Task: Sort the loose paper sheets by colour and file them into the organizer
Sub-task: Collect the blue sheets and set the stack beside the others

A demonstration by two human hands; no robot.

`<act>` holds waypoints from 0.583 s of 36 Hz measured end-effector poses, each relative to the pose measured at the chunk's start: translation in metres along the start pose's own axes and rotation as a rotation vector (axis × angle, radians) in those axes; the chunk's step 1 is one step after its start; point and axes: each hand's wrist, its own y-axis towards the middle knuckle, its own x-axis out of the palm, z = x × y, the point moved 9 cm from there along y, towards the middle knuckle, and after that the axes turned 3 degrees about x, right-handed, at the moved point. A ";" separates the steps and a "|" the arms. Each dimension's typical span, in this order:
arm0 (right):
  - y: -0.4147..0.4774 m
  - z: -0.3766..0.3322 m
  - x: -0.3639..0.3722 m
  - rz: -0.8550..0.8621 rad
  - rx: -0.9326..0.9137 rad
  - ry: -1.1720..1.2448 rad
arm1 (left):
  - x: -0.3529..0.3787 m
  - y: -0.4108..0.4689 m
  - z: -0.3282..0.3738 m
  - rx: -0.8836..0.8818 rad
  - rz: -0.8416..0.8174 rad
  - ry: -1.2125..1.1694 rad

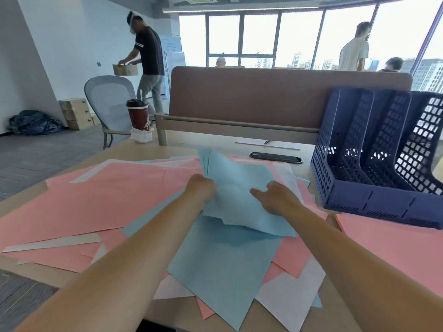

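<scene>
Sheets of blue paper, a loose fanned bundle, are lifted off the desk at its middle. The left hand grips the bundle at its left edge, fingers curled round it. The right hand lies on the face of the front sheet with its thumb stretched out. Its fingers are hidden, so whether they grasp an edge cannot be told.

Beneath the bundle one more blue sheet lies flat and skewed. Pink sheets spread across the left of the desk, with white sheets poking out between and under them. A neater pink pile lies at the right, just in front of the organizer. That is a dark blue lattice rack with three upright slots, which appear to hold nothing yet.

Gathering the blue looks to be the step in hand. To do it well, slide the flat blue sheet under the bundle, then tap the edges square on the desk before filing. Thin sheets bend easily, so support them with both hands. Check for stray blue corners under the pink. A cup stands at the far left edge.
</scene>
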 end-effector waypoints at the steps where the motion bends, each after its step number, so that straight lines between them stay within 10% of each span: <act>1: -0.002 0.001 -0.003 0.006 0.005 0.020 | -0.001 -0.002 0.001 0.017 0.000 -0.038; 13: -0.033 -0.002 -0.020 -0.018 0.097 0.639 | -0.061 -0.065 -0.008 0.092 0.029 -0.249; 21: -0.062 -0.031 -0.009 0.027 -0.114 0.074 | -0.081 -0.107 -0.039 0.085 0.056 -0.283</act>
